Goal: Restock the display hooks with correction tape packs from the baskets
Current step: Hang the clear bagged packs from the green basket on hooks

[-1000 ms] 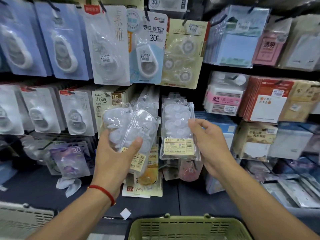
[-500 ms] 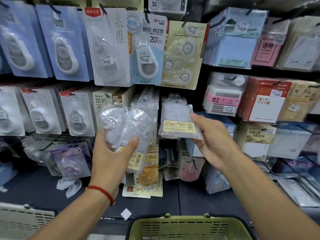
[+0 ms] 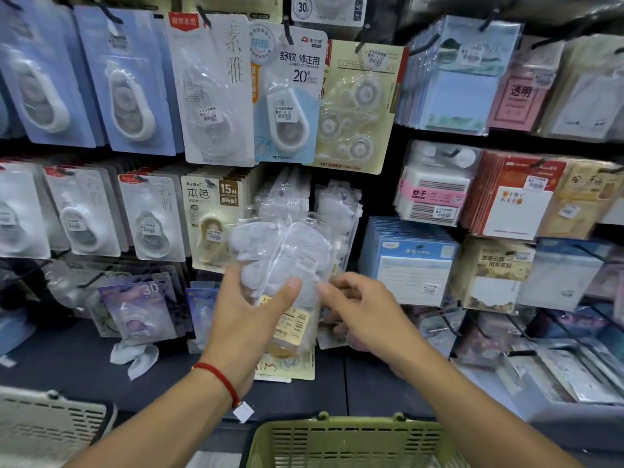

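My left hand (image 3: 250,319) grips a bundle of clear plastic correction tape packs (image 3: 283,261) with yellow barcode labels, held up in front of the middle row of hooks. My right hand (image 3: 361,309) is just right of the bundle, holding nothing. Its fingers are loosely curled, and the thumb and forefinger are close to the bundle's right edge. Matching clear packs (image 3: 337,207) hang on a hook behind and above the bundle. A green basket (image 3: 341,434) sits at the bottom centre, its inside mostly out of view.
Carded correction tapes (image 3: 216,92) fill the hooks to the left and above. Sticky-note and memo packs (image 3: 452,79) hang on the right. A pale basket (image 3: 44,420) is at lower left. A dark shelf ledge (image 3: 67,359) runs below the hooks.
My right hand raised one clear pack toward the hook, let it go, and came down left to the bundle, holding nothing. My left hand moved slightly right with its bundle.
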Motion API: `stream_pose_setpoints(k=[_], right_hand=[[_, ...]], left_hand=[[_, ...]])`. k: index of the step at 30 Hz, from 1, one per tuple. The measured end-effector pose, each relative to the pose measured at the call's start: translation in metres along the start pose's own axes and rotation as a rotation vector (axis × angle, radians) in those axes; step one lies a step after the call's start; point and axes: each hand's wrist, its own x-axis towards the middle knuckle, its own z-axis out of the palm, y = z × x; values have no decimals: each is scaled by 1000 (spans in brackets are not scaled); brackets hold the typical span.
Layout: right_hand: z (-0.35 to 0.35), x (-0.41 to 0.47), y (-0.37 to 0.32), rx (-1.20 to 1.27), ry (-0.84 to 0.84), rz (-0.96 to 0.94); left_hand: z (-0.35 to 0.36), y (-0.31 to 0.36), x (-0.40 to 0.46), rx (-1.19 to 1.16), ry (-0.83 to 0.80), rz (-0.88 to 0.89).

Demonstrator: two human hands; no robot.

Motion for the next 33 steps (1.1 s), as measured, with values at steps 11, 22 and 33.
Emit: stream_pose_setpoints(k=[11, 22, 33], right_hand=[[-4, 0, -3, 223, 65, -90], [-32, 19, -25, 256, 252, -125], [-36, 19, -28, 379, 176, -81]], left_hand=[[9, 10, 0, -124, -3, -112], [-6, 3, 13, 38, 148, 53], [-7, 4, 15, 30, 186, 123]])
